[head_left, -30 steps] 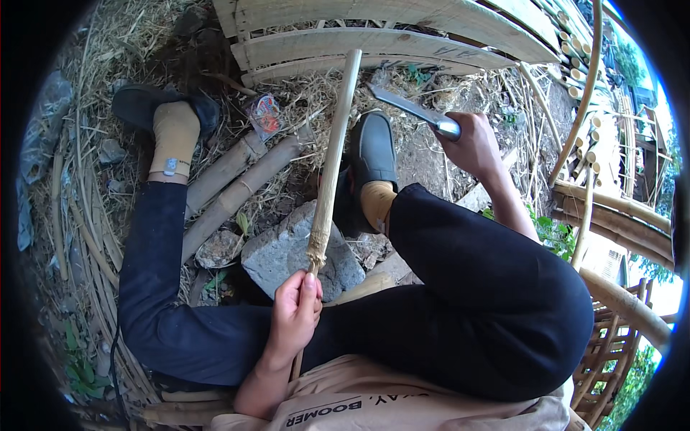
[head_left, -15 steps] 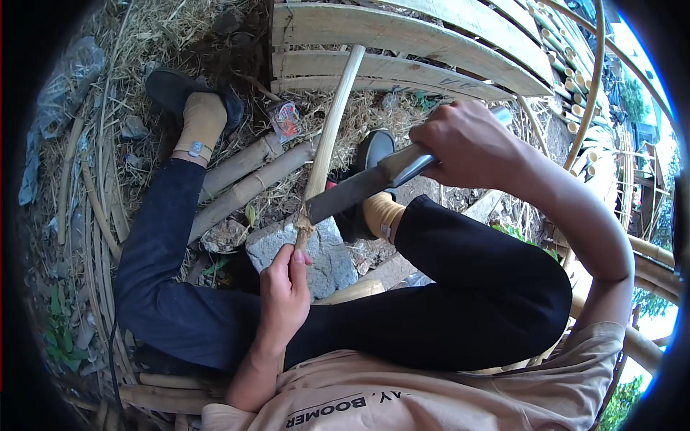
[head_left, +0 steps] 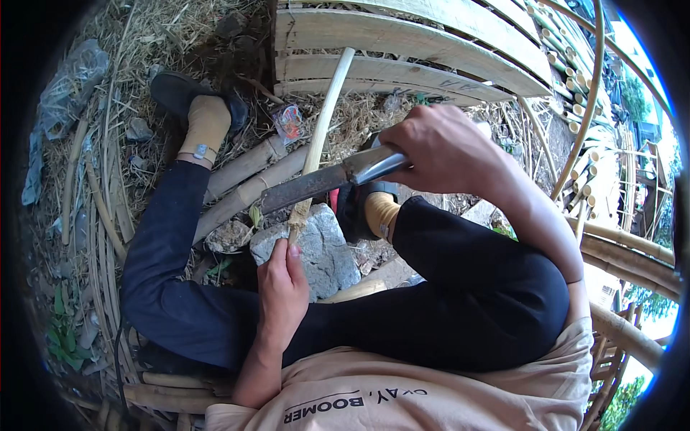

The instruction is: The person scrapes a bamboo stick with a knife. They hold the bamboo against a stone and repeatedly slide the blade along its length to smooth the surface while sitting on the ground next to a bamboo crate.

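We are in an outdoor bamboo-working yard, seated on bare ground strewn with dry straw. Just beyond our right hand lie flat split bamboo slats; past our right arm, whole bamboo poles are stacked and bent. Beyond our left hand sits a grey stone used as a block, with cut bamboo lengths beside it and green weeds well off to the left.
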### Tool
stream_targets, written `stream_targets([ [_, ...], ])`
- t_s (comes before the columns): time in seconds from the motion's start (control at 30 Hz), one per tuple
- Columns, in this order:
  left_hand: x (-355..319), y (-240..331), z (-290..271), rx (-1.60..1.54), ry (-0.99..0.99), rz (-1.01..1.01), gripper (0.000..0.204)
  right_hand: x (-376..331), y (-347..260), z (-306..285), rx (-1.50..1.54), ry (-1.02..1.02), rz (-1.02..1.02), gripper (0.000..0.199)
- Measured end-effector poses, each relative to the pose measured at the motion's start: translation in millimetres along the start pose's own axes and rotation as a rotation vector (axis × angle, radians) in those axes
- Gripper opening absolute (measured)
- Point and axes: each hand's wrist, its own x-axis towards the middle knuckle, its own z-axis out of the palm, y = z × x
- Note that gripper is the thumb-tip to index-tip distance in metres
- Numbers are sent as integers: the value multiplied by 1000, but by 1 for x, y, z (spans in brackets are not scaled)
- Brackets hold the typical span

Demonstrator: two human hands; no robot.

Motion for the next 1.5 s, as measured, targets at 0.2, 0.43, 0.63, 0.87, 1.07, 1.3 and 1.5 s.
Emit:
stream_targets([
  [0.2,4,-2,-5,-24,1,-43,19,-14,14,-12,54,74,100,26],
  [0.43,16,6,-10,57,-44,67,13,-9,30,22,127,89,149,36],
  [0.63,30,10,-1,188,-90,40,22,-2,42,74,213,182,233,48],
  [0.87,35,-2,22,145,56,-15,22,9,30,88,289,61,218,42],
  [1.07,34,18,24,357,16,-43,22,14,27,102,308,62,167,35],
  [1.3,33,26,7,344,0,-83,24,18,23,93,357,73,133,34],
  [1.5,44,-5,1,-63,-77,6,30,12,28,95,325,79,106,33],
])
